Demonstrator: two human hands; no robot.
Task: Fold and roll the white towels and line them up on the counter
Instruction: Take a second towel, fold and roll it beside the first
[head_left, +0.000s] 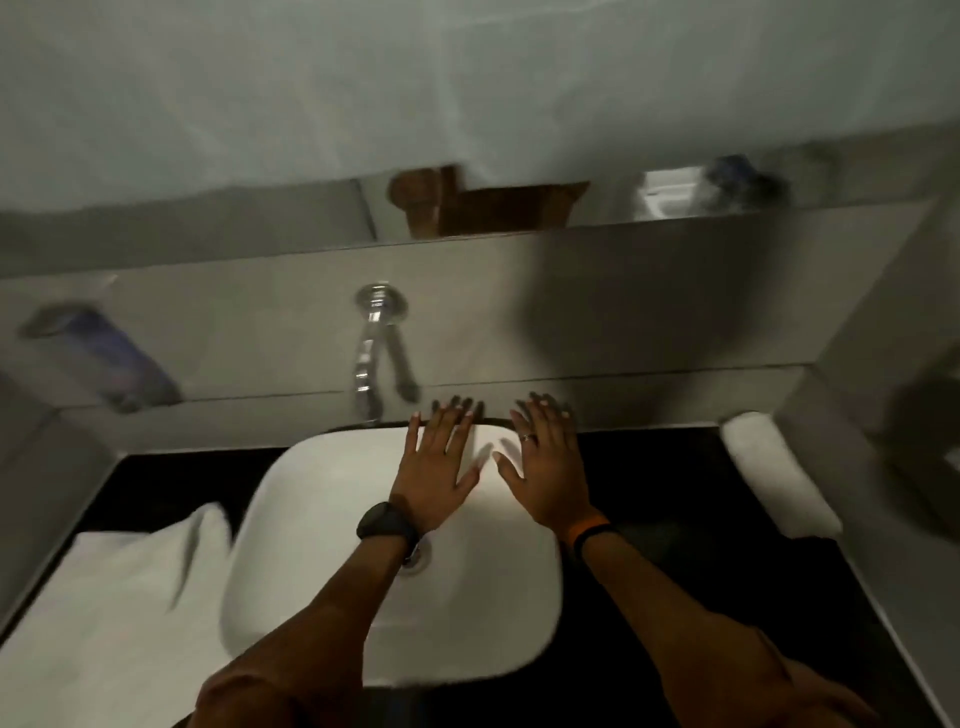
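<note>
A rolled white towel (779, 473) lies on the black counter (691, 499) at the far right, against the wall. Unrolled white towels (104, 613) lie in a heap on the counter at the left, beside the basin. My left hand (439, 457) and my right hand (545, 462) are held flat above the back of the white basin (322, 519), fingers spread, palms down, holding nothing. A dark watch sits on my left wrist and an orange and black band on my right.
A chrome tap (376, 343) comes out of the grey wall behind the basin. A dark bottle (104, 358) stands on the ledge at left. Above, a mirror reflects a wooden object (483, 205). Grey walls close both counter ends.
</note>
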